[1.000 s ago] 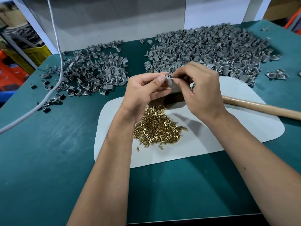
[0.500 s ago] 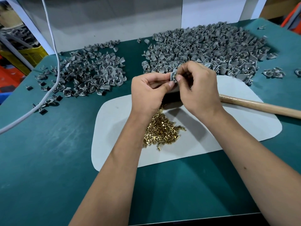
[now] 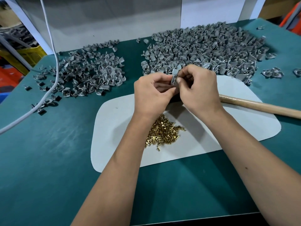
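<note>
While pinching gray part (image 3: 174, 72) between left hand (image 3: 151, 93) and right hand (image 3: 200, 90) fingertips, could slip on crooked press, landing among brass inserts (image 3: 164, 132).

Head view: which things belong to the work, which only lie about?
In use: small grey plastic piece, pinched by left hand and right hand; heap of brass pins; left grey plastic pile; right grey plastic pile.
Lying about: wooden handle; white cable.
</note>
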Demonstrator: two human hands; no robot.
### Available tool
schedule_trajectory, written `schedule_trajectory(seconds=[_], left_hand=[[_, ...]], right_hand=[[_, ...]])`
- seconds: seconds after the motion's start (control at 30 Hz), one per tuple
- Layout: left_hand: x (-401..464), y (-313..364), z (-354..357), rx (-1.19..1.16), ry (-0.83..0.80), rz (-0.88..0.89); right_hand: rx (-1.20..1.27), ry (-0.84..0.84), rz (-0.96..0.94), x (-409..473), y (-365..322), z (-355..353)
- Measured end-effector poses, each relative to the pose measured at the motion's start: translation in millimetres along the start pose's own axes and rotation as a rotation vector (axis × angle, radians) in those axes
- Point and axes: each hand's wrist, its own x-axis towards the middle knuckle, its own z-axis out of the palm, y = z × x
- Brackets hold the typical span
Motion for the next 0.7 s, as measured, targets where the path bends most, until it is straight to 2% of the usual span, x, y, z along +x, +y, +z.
schedule_trajectory(seconds=[0.2,0.3,0.4,0.53,0.7], left_hand=[[5,-2,-9,0.24,0.124,0.099],[7,-2,-15,0.359,0.134,0.182],[11,-6,-19,0.427,0.066,0.182],[13,-13,-22,0.584,0.006,0.216],[14,-16,-22,0.534,-0.005,0.183]], right_hand=[[-0.083,-0.197,0.005,12,10,-33],[-0.382,-0.419,0.101,23,29,-60],[-0.622,-0.619,0.163,25,43,-72],[-0.567,-0.689,0.165,21,49,-80],[-0.63,-0.719,0.124,20,53,-84]])
